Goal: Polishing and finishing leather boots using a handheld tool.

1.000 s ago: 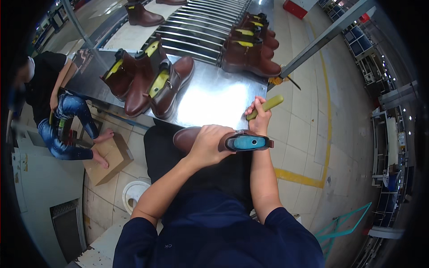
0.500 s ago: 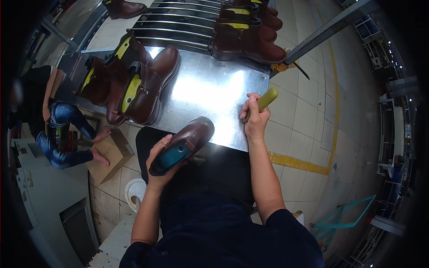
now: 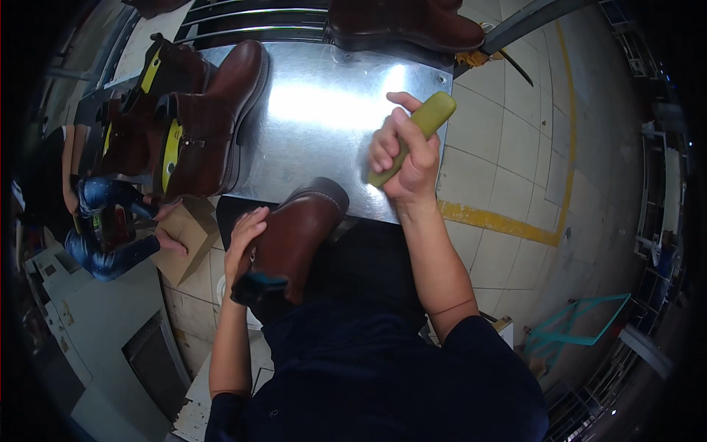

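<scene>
Over my lap, a brown leather ankle boot [image 3: 291, 239] lies tilted, its toe toward the metal table and its dark, teal-lined opening toward me. My left hand [image 3: 243, 239] grips the shaft from its left side; part of the fingers is hidden. Above the table's right front corner, my right hand [image 3: 409, 155] is closed round a smooth olive-green bar [image 3: 434, 114] with rounded ends. The bar is apart from the boot. More brown boots with yellow labels, the closest being a zipped boot [image 3: 210, 118], stand at the table's left.
The shiny metal table [image 3: 317, 110] runs ahead of me, with metal rollers [image 3: 258, 29] beyond it. Another brown boot [image 3: 398, 26] stands at the far right by a slanted metal post [image 3: 530, 26]. To the left, a seated person [image 3: 110, 199] rests bare feet on a cardboard box [image 3: 188, 236].
The boot in my left hand has turned, its shaft now toward me and its opening less visible. My right hand has raised the bar and rolled palm-up. The view has shifted.
</scene>
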Available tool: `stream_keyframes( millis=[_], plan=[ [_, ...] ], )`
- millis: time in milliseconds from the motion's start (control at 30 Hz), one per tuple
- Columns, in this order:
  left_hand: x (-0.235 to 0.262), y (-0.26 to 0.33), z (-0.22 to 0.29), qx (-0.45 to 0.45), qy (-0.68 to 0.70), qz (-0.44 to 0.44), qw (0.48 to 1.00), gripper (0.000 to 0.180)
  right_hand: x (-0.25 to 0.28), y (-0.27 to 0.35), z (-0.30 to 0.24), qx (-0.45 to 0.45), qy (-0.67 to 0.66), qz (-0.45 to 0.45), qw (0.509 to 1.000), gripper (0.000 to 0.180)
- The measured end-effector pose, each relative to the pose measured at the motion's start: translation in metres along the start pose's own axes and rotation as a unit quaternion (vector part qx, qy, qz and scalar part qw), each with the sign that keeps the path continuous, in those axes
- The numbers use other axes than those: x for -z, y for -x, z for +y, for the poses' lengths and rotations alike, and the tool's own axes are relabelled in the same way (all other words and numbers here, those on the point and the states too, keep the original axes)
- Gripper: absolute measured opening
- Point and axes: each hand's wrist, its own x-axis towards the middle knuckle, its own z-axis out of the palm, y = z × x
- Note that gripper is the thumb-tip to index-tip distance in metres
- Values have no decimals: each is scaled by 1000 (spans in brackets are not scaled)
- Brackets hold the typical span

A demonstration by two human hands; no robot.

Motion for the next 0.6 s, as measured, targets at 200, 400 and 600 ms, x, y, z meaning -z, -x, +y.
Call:
stream_keyframes(
  millis=[200, 400, 600],
  plan=[
    [-7, 7, -5, -11, -20, 44, 999, 32, -34, -2, 16, -68, -84, -19, 994, 19],
    [-8, 3, -8, 9, 9, 51, 999, 33, -46, -1, 28, -108, -83, 2, 991, 12],
    [-10, -10, 15, 130, 35, 33, 990, 82, -55, -21, 33, -104, -44, 24, 993, 13]
  ],
)
